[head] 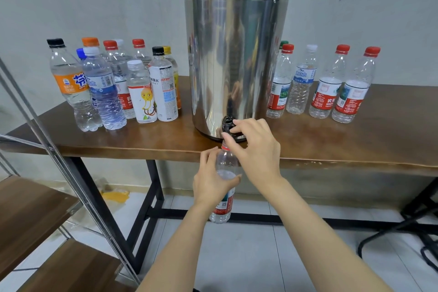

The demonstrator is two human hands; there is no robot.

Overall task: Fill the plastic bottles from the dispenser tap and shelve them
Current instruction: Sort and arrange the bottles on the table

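My left hand (213,182) is wrapped round a clear bottle (226,161) with a red-and-white label. It holds the bottle upright just off the table's front edge, the neck right below the tap (228,124). My right hand (257,149) reaches in above the bottle, its fingers and thumb curled onto the black tap, and it hides the bottle's mouth. I cannot tell how full the bottle is.

The tap sits at the foot of the dispenser (237,54), a steel drum with a black lid standing mid-table, close to the front edge of the brown table (147,141). A cluster of capped bottles (132,87) crowds the table's left end. A row of capped bottles (327,92) stands to the right of the dispenser, nearer the back edge. A shelf (35,208) with wooden boards on a metal frame stands beside the table's left end.
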